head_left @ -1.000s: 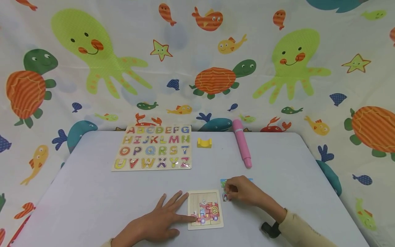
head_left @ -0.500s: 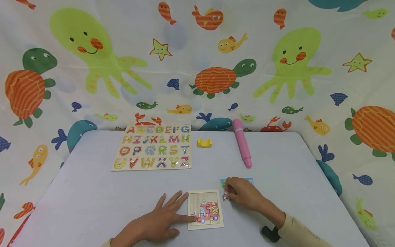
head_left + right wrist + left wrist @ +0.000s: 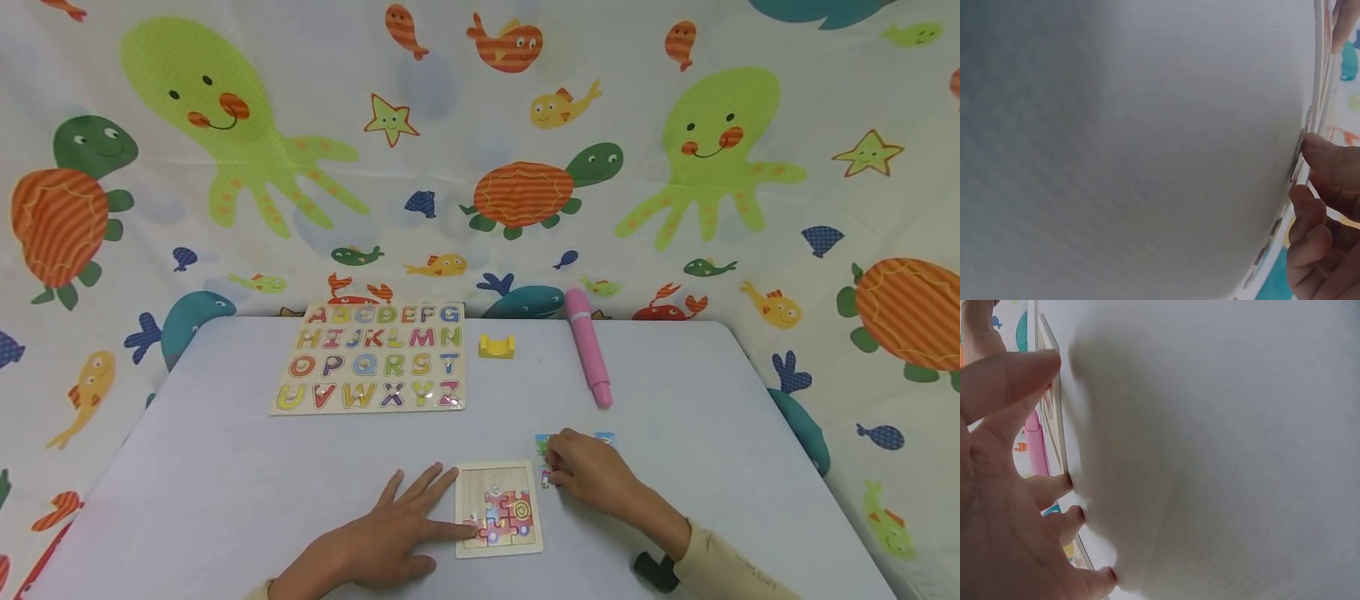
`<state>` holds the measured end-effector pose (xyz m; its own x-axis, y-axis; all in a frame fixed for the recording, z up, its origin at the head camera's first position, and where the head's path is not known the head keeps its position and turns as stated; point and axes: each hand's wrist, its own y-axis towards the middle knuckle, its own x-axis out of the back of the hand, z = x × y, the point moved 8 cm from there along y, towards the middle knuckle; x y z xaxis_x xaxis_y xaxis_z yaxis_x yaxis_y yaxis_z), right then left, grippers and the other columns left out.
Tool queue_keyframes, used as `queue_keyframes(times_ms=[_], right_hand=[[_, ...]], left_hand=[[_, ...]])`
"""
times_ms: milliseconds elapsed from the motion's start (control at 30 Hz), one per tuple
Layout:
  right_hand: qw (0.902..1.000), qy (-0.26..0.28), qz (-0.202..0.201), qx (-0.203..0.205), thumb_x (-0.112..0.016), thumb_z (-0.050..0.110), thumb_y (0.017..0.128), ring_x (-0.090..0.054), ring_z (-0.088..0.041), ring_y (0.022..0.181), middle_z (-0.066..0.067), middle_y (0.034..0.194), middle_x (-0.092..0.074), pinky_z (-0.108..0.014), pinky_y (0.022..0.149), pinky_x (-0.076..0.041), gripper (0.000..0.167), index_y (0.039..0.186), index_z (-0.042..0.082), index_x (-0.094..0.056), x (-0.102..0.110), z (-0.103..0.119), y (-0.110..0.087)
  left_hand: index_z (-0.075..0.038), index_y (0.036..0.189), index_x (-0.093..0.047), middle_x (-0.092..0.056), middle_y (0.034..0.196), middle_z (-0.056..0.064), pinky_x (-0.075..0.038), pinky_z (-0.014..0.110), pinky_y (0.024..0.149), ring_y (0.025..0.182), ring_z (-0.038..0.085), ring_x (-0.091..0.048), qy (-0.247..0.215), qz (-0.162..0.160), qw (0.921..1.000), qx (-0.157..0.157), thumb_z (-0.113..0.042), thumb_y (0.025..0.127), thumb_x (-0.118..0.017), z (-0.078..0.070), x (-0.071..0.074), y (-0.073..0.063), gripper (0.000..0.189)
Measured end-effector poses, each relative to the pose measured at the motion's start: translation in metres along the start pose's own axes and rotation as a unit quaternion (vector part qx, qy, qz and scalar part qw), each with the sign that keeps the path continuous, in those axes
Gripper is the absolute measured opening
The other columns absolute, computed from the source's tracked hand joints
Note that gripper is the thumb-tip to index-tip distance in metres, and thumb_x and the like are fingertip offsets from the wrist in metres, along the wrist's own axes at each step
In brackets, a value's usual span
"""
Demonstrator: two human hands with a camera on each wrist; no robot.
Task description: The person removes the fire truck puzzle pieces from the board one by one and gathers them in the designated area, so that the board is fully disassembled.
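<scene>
My left hand [image 3: 393, 533] lies with fingers spread beside a small wooden jigsaw tray [image 3: 474, 483]. Its index finger rests on the red puzzle pieces [image 3: 504, 518] in the tray's lower part, and another fingertip touches the upper left corner. Right of the tray, my right hand [image 3: 596, 475] bends over loose puzzle pieces [image 3: 545, 479], covering most of them. In the right wrist view, the curled fingers and thumb hold a thin puzzle piece [image 3: 1298, 150] low at the tabletop; its picture is hidden. In the left wrist view, the left hand [image 3: 1004, 506] touches the table and tray edge.
Toward the back left lies a wooden alphabet board [image 3: 375, 373] with colourful letters. A yellow curved block [image 3: 497, 347] and a pink marker-like tube [image 3: 588, 348] lie right of it. A small black object [image 3: 656, 573] is by the right sleeve. A sea-animal curtain [image 3: 450, 167] hangs behind the table.
The right hand shifts very slightly over the loose pieces, uncovering a little more blue at the far side. My left hand and the tray stay put.
</scene>
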<state>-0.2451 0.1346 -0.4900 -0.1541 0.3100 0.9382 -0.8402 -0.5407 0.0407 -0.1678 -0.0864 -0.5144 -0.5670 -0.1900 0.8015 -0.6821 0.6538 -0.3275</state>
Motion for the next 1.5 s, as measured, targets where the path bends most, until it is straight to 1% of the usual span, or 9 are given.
queue_keyframes(times_ms=[133,267,400,600,767,900,1100,1267,1500], right_hand=[[0.9996,-0.012,-0.005,0.023,-0.085,0.012,0.083,-0.052,-0.009,0.081,0.006,0.092,-0.059,-0.023,0.065,-0.05,0.021,0.093,0.013,-0.067,0.002,0.007,0.001],[0.996,0.012,0.013,0.088,-0.082,0.014,0.086,-0.055,-0.02,0.114,-0.003,0.12,-0.063,-0.038,0.092,-0.055,0.027,0.112,0.016,-0.074,0.001,0.025,0.005],[0.9862,0.013,0.08,0.144,-0.077,0.022,0.092,-0.034,-0.031,0.144,-0.005,0.147,-0.051,-0.058,0.109,-0.042,0.033,0.125,0.027,-0.074,-0.011,0.045,0.011],[0.9728,-0.037,0.139,0.182,-0.078,0.028,0.092,-0.014,-0.032,0.154,-0.001,0.162,-0.036,-0.063,0.116,-0.03,0.04,0.13,0.04,-0.071,-0.029,0.062,0.02],[0.9646,-0.063,0.151,0.207,-0.081,0.025,0.09,-0.016,-0.032,0.153,-0.002,0.162,-0.036,-0.062,0.116,-0.03,0.038,0.125,0.038,-0.073,-0.031,0.071,0.023],[0.9632,-0.068,0.153,0.21,-0.081,0.024,0.089,-0.026,-0.03,0.149,-0.002,0.157,-0.043,-0.057,0.112,-0.038,0.035,0.121,0.036,-0.075,-0.03,0.074,0.024],[0.965,-0.076,0.147,0.203,-0.08,0.017,0.089,-0.046,-0.02,0.127,0.001,0.14,-0.057,-0.04,0.104,-0.047,0.034,0.119,0.032,-0.074,-0.031,0.075,0.025],[0.9707,-0.073,0.152,0.171,-0.081,0.014,0.088,-0.054,-0.01,0.1,0.002,0.116,-0.063,-0.023,0.09,-0.052,0.037,0.121,0.027,-0.071,-0.033,0.077,0.021],[0.9791,-0.028,0.155,0.128,-0.08,0.011,0.088,-0.052,-0.005,0.082,0.004,0.101,-0.059,-0.018,0.072,-0.052,0.038,0.119,0.026,-0.067,-0.032,0.076,0.017]], left_hand=[[-0.055,0.14,-0.056,-0.02,0.17,0.002,-0.009,0.074,0.117,0.156,0.033,-0.01,-0.004,0.003,1.0,0.001,-0.025,0.091,-0.075,0.0,0.0,0.0,0.061],[-0.055,0.141,-0.055,-0.02,0.17,0.003,-0.009,0.074,0.116,0.156,0.034,-0.01,-0.007,0.007,0.9999,0.0,-0.026,0.091,-0.075,0.001,-0.001,-0.001,0.061],[-0.055,0.141,-0.054,-0.02,0.17,0.003,-0.01,0.075,0.116,0.156,0.035,-0.01,-0.005,0.007,0.9999,-0.005,-0.027,0.092,-0.075,0.001,0.0,-0.001,0.061],[-0.053,0.142,-0.055,-0.021,0.17,0.004,-0.01,0.077,0.114,0.156,0.037,-0.011,-0.006,0.004,0.9999,-0.012,-0.027,0.092,-0.075,0.0,0.0,0.001,0.06],[-0.052,0.142,-0.055,-0.021,0.17,0.006,-0.01,0.076,0.114,0.156,0.037,-0.01,-0.007,0.004,0.9998,-0.016,-0.026,0.092,-0.074,-0.002,0.0,0.001,0.059],[-0.052,0.142,-0.055,-0.02,0.17,0.006,-0.01,0.076,0.114,0.156,0.037,-0.01,-0.001,0.001,0.9998,-0.018,-0.026,0.092,-0.074,-0.002,0.0,0.001,0.059],[-0.052,0.141,-0.056,-0.019,0.17,0.006,-0.009,0.075,0.115,0.156,0.036,-0.009,-0.003,-0.003,0.9999,-0.017,-0.024,0.092,-0.073,-0.002,0.001,0.001,0.06],[-0.052,0.142,-0.056,-0.018,0.17,0.005,-0.009,0.075,0.115,0.156,0.036,-0.008,-0.007,-0.002,0.9998,-0.017,-0.024,0.092,-0.073,-0.002,0.001,0.0,0.06],[-0.053,0.141,-0.056,-0.019,0.17,0.005,-0.009,0.075,0.115,0.156,0.036,-0.009,-0.011,0.001,0.9998,-0.014,-0.024,0.092,-0.073,-0.002,0.002,-0.001,0.059]])
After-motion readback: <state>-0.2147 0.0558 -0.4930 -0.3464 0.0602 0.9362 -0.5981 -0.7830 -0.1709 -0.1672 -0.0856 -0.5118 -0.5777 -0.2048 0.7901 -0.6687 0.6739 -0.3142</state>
